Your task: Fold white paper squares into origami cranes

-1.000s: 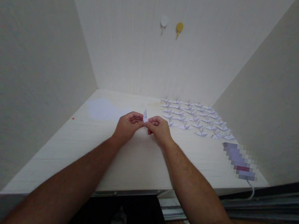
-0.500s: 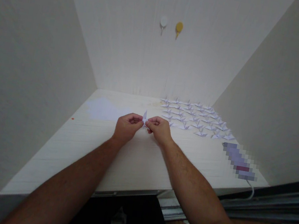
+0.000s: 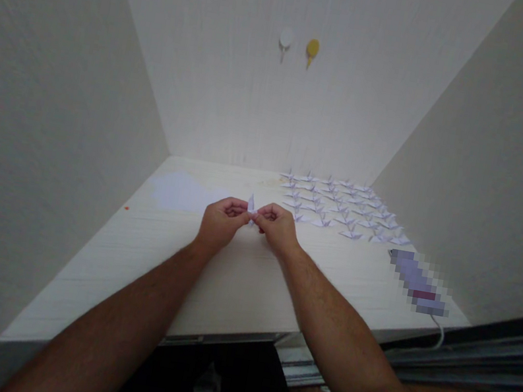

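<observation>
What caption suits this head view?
Left hand and right hand pinch a small pale folded paper near rows of pale paper cranes.

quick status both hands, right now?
Left hand: closed, fingertips pinching the small folded paper piece.
Right hand: closed, pinching the same paper piece from the other side, above the desk.

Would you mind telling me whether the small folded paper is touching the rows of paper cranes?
Apart. In the head view the folded paper sits left of the right hand, which separates it from the paper cranes.
</observation>
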`<state>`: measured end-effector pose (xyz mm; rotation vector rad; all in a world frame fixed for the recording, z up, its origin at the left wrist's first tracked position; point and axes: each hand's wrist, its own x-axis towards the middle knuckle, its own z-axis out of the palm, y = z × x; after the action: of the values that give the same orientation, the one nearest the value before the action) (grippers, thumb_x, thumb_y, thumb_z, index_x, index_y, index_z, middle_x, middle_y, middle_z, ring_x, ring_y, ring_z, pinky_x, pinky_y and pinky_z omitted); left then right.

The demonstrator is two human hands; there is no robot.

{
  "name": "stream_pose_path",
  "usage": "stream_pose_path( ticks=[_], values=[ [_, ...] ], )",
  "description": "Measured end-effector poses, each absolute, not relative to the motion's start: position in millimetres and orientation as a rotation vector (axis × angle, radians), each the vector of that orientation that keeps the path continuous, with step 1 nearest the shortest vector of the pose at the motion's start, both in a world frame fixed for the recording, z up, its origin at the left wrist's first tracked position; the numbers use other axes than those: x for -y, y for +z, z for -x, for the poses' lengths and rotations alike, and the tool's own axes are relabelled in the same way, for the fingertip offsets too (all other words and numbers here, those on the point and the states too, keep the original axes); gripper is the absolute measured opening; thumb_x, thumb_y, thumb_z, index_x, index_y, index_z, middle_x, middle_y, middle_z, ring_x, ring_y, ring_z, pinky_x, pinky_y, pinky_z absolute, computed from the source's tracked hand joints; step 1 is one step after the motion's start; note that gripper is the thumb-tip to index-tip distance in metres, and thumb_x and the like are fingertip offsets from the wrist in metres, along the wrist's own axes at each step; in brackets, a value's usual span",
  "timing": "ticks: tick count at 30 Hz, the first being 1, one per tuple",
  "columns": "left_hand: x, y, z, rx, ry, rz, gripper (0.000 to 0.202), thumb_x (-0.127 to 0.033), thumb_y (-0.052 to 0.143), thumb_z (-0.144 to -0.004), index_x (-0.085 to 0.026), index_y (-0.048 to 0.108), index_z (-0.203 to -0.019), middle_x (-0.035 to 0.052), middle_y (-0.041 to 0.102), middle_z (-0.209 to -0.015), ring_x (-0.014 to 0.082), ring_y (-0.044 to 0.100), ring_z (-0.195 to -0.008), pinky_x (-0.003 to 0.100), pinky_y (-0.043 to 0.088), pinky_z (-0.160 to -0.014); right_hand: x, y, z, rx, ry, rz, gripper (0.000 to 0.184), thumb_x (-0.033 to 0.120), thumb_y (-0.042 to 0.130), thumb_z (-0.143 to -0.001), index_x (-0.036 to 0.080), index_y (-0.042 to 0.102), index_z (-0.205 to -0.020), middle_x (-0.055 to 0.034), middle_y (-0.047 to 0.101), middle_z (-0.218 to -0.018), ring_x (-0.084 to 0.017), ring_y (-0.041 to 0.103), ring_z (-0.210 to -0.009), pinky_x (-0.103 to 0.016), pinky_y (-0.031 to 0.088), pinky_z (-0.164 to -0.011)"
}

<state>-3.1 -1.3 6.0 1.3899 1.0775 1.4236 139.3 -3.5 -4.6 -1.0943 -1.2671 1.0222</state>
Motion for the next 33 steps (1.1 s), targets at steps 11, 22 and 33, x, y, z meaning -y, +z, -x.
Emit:
stream_pose_path(
  ticks=[11, 22, 33],
  values=[
    [-2.1, 2.5, 5.1, -1.072, 1.412, -1.395, 0.021, -0.024, 0.077, -0.059, -0.016, 0.067, -0.076, 0.0007, 0.068, -0.068, 0.013, 0.062, -0.062, 0.025, 0.05, -0.062, 4.4, 0.8, -140.2, 1.195, 1.15, 1.092, 0.027, 0.035, 0.076, -0.059, 0.017, 0.064, -0.076, 0.0025, 0.062, -0.061, -0.01, 0.053, -0.052, -0.022, 0.044, -0.047],
    [-3.2, 3.9, 6.9, -1.069, 1.327, -1.355, 0.021, -0.021, 0.076, -0.055, -0.016, 0.064, -0.072, -0.0015, 0.065, -0.062, 0.0119, 0.059, -0.057, 0.025, 0.047, -0.06, 4.9, 0.9, -142.9, 1.25, 1.113, 1.054, 0.019, 0.032, 0.072, -0.062, 0.018, 0.06, -0.065, 0.0034, 0.058, -0.055, -0.008, 0.049, -0.046, -0.021, 0.038, -0.045],
    [-3.6, 2.8, 4.4, -1.042, 1.269, -1.272, 0.026, -0.024, 0.078, -0.055, -0.016, 0.064, -0.074, -0.0016, 0.063, -0.057, 0.0121, 0.058, -0.052, 0.025, 0.046, -0.056, 3.7, 0.5, -143.0, 1.268, 1.027, 1.124, 0.016, 0.03, 0.069, -0.062, 0.018, 0.059, -0.062, 0.0051, 0.053, -0.049, -0.009, 0.044, -0.046, -0.021, 0.033, -0.045]
  ],
)
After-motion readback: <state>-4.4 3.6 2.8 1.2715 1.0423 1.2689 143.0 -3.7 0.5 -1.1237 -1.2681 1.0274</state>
